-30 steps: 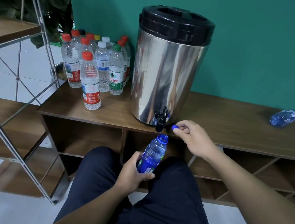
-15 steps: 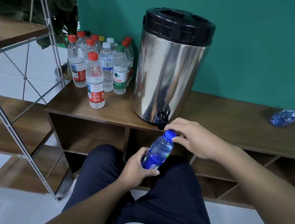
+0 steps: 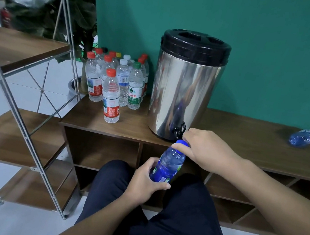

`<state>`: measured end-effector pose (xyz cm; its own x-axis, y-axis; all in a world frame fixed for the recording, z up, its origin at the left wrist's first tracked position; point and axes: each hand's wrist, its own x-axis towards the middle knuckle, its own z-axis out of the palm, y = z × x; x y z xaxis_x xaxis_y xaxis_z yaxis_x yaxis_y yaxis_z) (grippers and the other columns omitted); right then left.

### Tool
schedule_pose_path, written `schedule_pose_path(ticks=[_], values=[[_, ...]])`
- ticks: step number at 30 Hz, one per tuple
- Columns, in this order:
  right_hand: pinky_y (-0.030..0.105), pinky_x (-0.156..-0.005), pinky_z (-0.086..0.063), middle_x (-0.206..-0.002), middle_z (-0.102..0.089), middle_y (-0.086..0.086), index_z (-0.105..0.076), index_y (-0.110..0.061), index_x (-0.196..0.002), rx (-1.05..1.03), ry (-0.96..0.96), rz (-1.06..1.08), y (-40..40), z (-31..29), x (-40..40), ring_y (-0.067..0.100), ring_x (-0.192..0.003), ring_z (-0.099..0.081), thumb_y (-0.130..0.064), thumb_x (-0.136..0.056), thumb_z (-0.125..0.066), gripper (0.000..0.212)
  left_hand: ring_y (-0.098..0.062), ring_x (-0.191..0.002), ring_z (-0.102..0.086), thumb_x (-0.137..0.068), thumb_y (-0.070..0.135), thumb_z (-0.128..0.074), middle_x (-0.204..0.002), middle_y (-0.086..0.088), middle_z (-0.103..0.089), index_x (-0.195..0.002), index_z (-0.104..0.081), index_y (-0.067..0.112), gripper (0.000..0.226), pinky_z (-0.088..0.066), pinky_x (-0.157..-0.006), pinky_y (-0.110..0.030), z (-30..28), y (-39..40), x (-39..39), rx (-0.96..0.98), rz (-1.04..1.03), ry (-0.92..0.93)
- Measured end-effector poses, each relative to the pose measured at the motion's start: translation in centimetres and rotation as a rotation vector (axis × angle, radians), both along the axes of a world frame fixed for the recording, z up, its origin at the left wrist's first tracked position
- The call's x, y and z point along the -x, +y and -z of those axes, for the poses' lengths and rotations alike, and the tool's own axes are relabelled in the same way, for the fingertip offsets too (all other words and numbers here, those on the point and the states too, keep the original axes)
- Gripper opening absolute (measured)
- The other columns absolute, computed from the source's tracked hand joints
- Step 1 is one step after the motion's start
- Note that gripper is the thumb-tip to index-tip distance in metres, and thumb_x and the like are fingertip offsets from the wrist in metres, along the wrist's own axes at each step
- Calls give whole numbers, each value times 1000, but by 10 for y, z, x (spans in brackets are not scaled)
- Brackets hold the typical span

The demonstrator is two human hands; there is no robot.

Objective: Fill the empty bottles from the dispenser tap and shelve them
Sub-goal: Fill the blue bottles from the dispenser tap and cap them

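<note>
At far left I see the wire shelf rack (image 3: 20, 118), where I judge the filled ones belong. Next, a cluster of capped bottles (image 3: 115, 80) stands on the cabinet top (image 3: 247, 134) beside the steel dispenser (image 3: 186, 86). My left hand (image 3: 145, 181) wraps the blue bottle (image 3: 169, 165), tilted just below the tap (image 3: 179, 129), steadying it. My right hand (image 3: 205, 148) pinches its blue cap (image 3: 181, 142), probably twisting it. 1 more blue bottle (image 3: 303, 137) lies far right.

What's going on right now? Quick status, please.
Left hand grips blue bottle. Right hand pinches its cap, just below dispenser tap. Nothing in the way.
</note>
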<state>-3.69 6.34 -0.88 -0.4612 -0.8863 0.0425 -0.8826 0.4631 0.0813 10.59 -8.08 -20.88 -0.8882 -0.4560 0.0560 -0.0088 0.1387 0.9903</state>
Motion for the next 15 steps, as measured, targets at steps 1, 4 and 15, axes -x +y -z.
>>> schedule_pose_path(ticks=[1, 4, 15], values=[[44, -72, -50, -84, -54, -5, -51, -21, -83, 38, -15, 9, -3, -2, -3, 25, -75, -57, -85, -97, -28, 69, -19, -115, -77, -73, 19, -104, -123, 6, -79, -132, -67, 33, 71, -61, -108, -53, -3, -2, -2, 1, -6, 9], [44, -79, -53, -93, -57, -8, -61, -24, -101, 100, -44, -15, -9, -13, -9, 22, -82, -60, -88, -95, -33, 71, -20, -114, -78, -74, 18, -103, -122, 5, -80, -132, -68, 33, 70, -61, -108, -54, -12, -11, -7, 0, -17, 24], [26, -101, -45, -134, -52, -17, -62, -32, -143, 93, -199, -391, -37, -52, -4, -5, -107, -54, -32, -114, -56, 30, -23, -120, -77, -73, 12, -105, -127, 3, -80, -133, -68, 28, 72, -62, -108, -54, -41, -48, -20, -45, -68, 60]])
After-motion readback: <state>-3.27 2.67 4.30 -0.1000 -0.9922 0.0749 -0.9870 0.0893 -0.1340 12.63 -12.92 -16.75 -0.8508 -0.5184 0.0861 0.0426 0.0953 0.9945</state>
